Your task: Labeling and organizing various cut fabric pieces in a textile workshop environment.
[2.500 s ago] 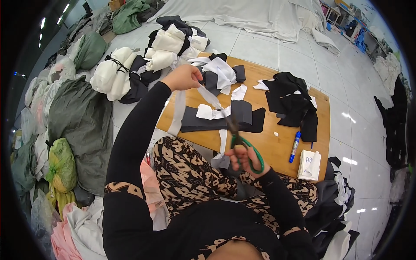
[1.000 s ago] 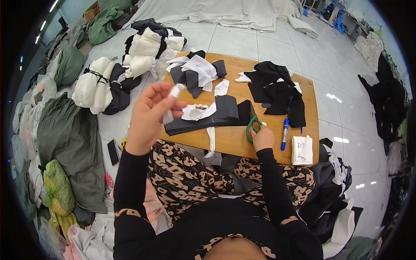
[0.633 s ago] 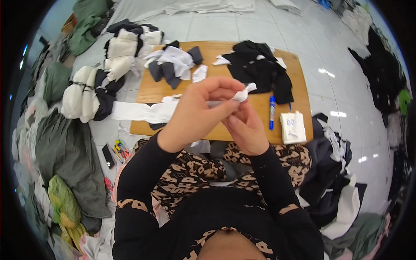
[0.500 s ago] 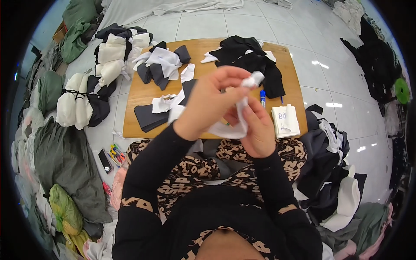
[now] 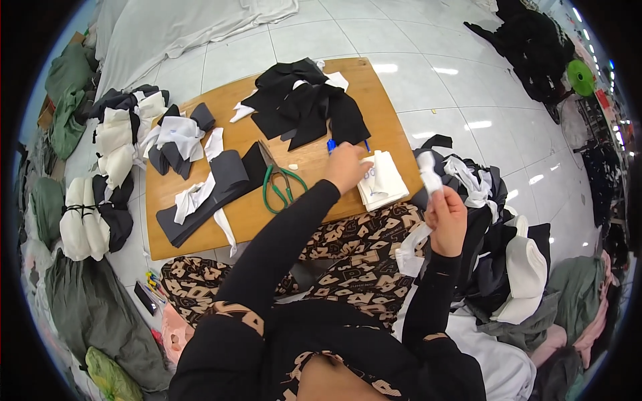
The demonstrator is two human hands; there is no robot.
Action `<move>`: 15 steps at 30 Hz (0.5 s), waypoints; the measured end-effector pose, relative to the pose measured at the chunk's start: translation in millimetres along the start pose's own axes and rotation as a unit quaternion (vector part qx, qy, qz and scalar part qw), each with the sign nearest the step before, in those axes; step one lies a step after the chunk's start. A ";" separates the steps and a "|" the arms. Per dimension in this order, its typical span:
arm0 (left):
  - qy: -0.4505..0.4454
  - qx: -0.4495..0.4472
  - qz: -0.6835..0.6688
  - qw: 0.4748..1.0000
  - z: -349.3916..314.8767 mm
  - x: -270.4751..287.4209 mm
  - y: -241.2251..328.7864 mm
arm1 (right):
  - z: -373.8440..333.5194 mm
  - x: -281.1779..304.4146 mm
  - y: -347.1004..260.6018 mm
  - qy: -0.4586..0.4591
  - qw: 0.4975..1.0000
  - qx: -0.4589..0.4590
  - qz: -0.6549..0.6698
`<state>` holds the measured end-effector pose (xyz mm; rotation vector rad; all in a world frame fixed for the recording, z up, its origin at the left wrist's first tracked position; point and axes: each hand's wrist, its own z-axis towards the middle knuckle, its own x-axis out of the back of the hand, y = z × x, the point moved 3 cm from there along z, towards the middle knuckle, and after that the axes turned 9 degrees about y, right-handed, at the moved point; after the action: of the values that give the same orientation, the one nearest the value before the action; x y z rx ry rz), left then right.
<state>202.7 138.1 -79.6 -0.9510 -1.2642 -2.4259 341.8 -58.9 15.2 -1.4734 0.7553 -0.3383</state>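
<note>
My right hand (image 5: 447, 215) is raised over my right knee and shut on a white fabric strip (image 5: 428, 172); the strip sticks up above the fingers and hangs down toward my lap. My left hand (image 5: 348, 167) reaches across the low wooden board (image 5: 200, 224) and rests on a blue pen (image 5: 330, 145), with a fingertip at the stack of white paper (image 5: 382, 186). I cannot tell whether it grips the pen. Green-handled scissors (image 5: 281, 186) lie on the board just left of that hand. A dark grey cloth piece with white strips (image 5: 217, 187) lies further left.
A heap of black cloth pieces (image 5: 307, 107) covers the board's far end. Tied bundles of white and black cloth (image 5: 90, 217) lie on the tiled floor at left. A black and white fabric pile (image 5: 501, 234) sits at my right. Markers (image 5: 154, 281) lie by my left knee.
Both hands held the white strip up in front of me. My left hand has let go and dropped to the board by the pen. My right hand has carried the strip to the right.
</note>
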 end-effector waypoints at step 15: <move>-0.018 0.019 -0.028 0.999 -2.3 -10.9 19.0 | 29.2 -35.2 87.2 -0.065 0.862 0.183 -0.468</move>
<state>219.2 124.2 -75.4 -0.9654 -1.3629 -2.4277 314.1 -5.1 -62.4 -1.3816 -0.2006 -1.0447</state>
